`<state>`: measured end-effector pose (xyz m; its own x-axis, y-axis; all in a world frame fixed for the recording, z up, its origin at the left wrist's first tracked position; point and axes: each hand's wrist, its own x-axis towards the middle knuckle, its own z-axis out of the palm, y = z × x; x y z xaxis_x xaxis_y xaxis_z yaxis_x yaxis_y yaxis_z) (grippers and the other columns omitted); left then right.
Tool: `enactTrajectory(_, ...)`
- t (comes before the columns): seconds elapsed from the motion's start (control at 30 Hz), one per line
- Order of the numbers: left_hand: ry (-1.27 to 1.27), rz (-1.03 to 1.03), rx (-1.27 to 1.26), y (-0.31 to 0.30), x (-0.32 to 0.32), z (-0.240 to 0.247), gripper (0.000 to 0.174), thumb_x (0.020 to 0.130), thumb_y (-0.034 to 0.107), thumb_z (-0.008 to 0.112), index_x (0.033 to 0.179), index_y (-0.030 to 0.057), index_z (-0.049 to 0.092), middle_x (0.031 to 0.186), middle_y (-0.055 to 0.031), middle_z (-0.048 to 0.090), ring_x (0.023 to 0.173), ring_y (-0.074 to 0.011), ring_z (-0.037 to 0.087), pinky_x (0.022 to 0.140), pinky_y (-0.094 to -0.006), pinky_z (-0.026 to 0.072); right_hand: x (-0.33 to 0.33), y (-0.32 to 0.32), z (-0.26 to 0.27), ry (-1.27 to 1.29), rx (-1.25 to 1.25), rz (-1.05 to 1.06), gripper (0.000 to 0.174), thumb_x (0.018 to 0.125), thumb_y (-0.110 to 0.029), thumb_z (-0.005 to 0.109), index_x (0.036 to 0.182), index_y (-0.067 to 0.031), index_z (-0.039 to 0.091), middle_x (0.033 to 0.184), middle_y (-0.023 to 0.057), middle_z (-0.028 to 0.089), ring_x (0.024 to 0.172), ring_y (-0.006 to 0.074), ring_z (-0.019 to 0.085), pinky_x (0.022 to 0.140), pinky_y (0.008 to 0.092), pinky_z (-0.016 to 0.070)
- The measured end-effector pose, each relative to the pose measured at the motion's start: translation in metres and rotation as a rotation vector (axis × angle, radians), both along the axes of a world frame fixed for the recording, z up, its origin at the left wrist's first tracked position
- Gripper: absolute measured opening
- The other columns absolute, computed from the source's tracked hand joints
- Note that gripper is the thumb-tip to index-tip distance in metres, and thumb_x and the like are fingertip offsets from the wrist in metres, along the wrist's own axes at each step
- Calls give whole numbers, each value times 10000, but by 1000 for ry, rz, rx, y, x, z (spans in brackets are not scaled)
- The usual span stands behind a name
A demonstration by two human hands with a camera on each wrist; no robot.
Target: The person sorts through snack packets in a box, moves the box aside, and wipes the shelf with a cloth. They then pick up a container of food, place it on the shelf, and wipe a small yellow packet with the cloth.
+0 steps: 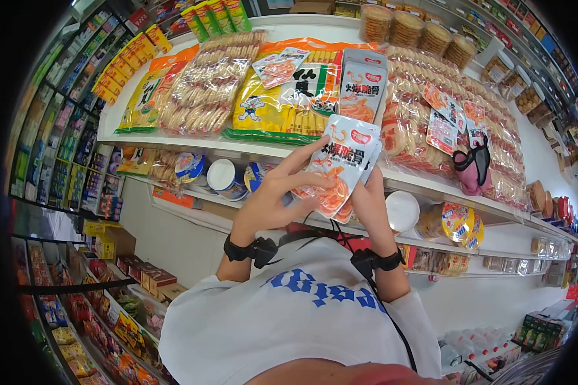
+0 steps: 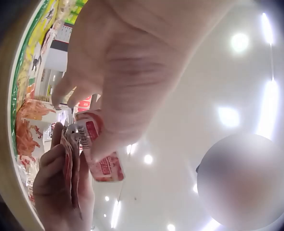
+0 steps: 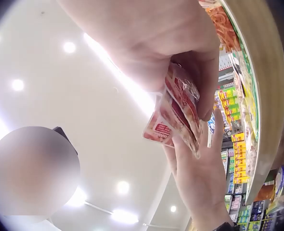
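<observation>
Several white-and-orange snack packets [image 1: 343, 157] are held in front of the chest, above the shelf edge. The right hand [image 1: 370, 204] grips the stack from its right side, and in the right wrist view the stacked packets [image 3: 180, 103] sit inside its curled fingers. The left hand [image 1: 273, 196] pinches the front packet at its left edge; the left wrist view shows this packet [image 2: 103, 154] fanned away from the others, with the left thumb on it. Like packets lie on the display: a grey pile [image 1: 363, 83], two on a yellow bag [image 1: 280, 66], and several on the biscuit bags [image 1: 443, 131].
The white display shelf [image 1: 270, 149] spans the view ahead, carrying bagged biscuits [image 1: 205, 90] and clear jars [image 1: 408, 29]. A pink-and-black item [image 1: 474, 170] lies near its right front edge. Tubs [image 1: 402, 212] stand on the lower shelf. Racks of goods line the left side.
</observation>
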<state>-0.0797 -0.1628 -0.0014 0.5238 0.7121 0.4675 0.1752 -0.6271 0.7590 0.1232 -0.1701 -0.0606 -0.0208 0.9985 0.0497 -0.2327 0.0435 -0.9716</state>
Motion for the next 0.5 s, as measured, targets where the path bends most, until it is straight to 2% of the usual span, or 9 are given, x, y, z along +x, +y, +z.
enactTrajectory(0.1,-7,44,-74,0,15,-2,405,835,16,724,1235,73,693,1447,-193,504,1369,-372,478,1119,-444,408,3,-1,-13,58,-27,-64,351,1068,-188,484,1346,27,493,1264,119,623,1153,173,606,968,322,499)
enactTrajectory(0.13,-15,77,-113,-2,24,-3,401,865,31,714,1263,70,673,1454,-173,497,1345,-366,499,1113,-439,414,2,-4,-10,104,-94,-83,406,1096,-263,429,1397,10,449,1299,124,596,1174,172,590,986,323,490)
enactTrajectory(0.23,-10,178,-40,-5,43,-4,472,893,30,689,1356,84,615,1460,-161,473,1312,-351,521,1088,-411,438,4,0,1,478,-92,-9,440,1110,-302,396,1434,-5,410,1312,123,584,1163,164,592,988,319,492)
enactTrajectory(0.33,117,236,147,-3,46,-15,513,893,14,679,1393,79,587,1501,-150,422,1303,-339,524,1065,-394,459,3,-6,10,664,-97,1,436,1089,-311,476,1390,4,467,1271,111,611,1123,143,601,948,301,497)
enactTrajectory(0.43,-14,133,-31,0,42,-5,458,919,47,666,1371,68,599,1442,-156,493,1325,-310,511,1061,-382,458,4,-6,14,82,43,-111,408,1047,-287,584,1313,19,535,1202,94,651,1067,120,615,892,285,500)
enactTrajectory(0.47,0,122,-3,8,36,-3,424,933,50,650,1355,57,609,1407,-152,528,1322,-284,519,1044,-366,465,3,-5,13,92,42,-143,369,1008,-260,657,1230,26,588,1124,76,686,1006,102,629,849,281,500)
enactTrajectory(0.5,12,111,26,21,24,0,391,948,53,634,1339,47,618,1373,-149,564,1319,-258,528,1027,-350,473,4,-6,13,76,30,-125,362,1010,-257,652,1224,28,590,1116,77,689,998,101,631,849,282,501)
